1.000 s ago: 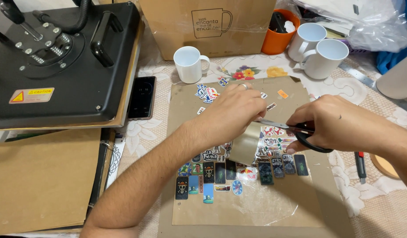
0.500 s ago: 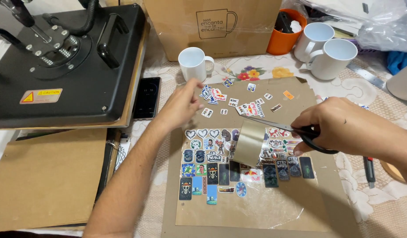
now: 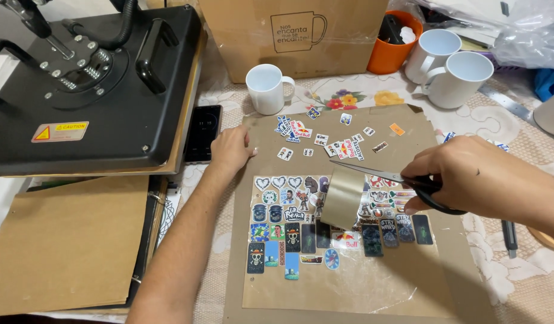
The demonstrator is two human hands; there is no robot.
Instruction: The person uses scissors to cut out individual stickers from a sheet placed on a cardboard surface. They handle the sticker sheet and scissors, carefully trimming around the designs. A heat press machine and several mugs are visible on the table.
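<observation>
My right hand (image 3: 487, 180) grips black-handled scissors (image 3: 403, 180), blades pointing left over a curled strip of clear film (image 3: 343, 195). That strip lifts off a transparent sheet of small printed stickers (image 3: 325, 234) lying on a brown cardboard sheet (image 3: 463, 270). My left hand (image 3: 232, 150) rests on the cardboard's upper left edge, fingers curled, holding nothing. Several cut-out stickers (image 3: 325, 141) lie loose on the cardboard beyond the sheet.
A black heat press (image 3: 91, 90) fills the upper left, with a dark phone (image 3: 203, 132) beside it. White mugs (image 3: 268, 89) (image 3: 457, 78) and an orange cup (image 3: 392, 45) stand at the back by a cardboard box (image 3: 289, 36). Brown paper (image 3: 67, 240) lies lower left.
My left hand has drawn back from the middle of the sticker sheet to the cardboard's upper left edge. The right hand with the scissors has stayed near the curled film.
</observation>
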